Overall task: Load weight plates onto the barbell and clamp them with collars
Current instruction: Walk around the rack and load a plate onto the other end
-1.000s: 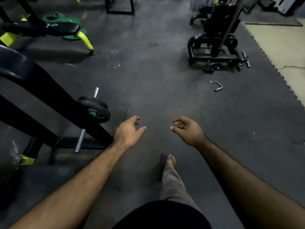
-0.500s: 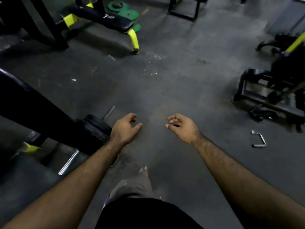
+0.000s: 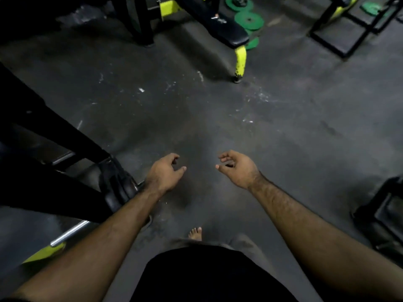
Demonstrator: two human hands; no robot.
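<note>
Black weight plates (image 3: 116, 185) sit on a steel barbell (image 3: 69, 233) that lies low at the left, partly hidden by a black frame beam and my left forearm. My left hand (image 3: 164, 173) hovers just right of those plates, fingers loosely curled, holding nothing. My right hand (image 3: 236, 167) hangs beside it over bare floor, also loosely curled and empty. Green weight plates (image 3: 248, 19) lie on the floor at the top, behind a bench. No collar is visible.
A black padded bench with a yellow leg (image 3: 239, 62) stands at the top centre. A black frame beam (image 3: 50, 127) crosses the left side. Black metal stands sit at the top right (image 3: 340, 40) and right edge (image 3: 383, 214). My bare foot (image 3: 195, 233) is on the dark rubber floor.
The view has swung left and forward: the bench and green plates have come nearer, the right-hand machine has slid out of view. Both hands stay empty and loosely curled.
</note>
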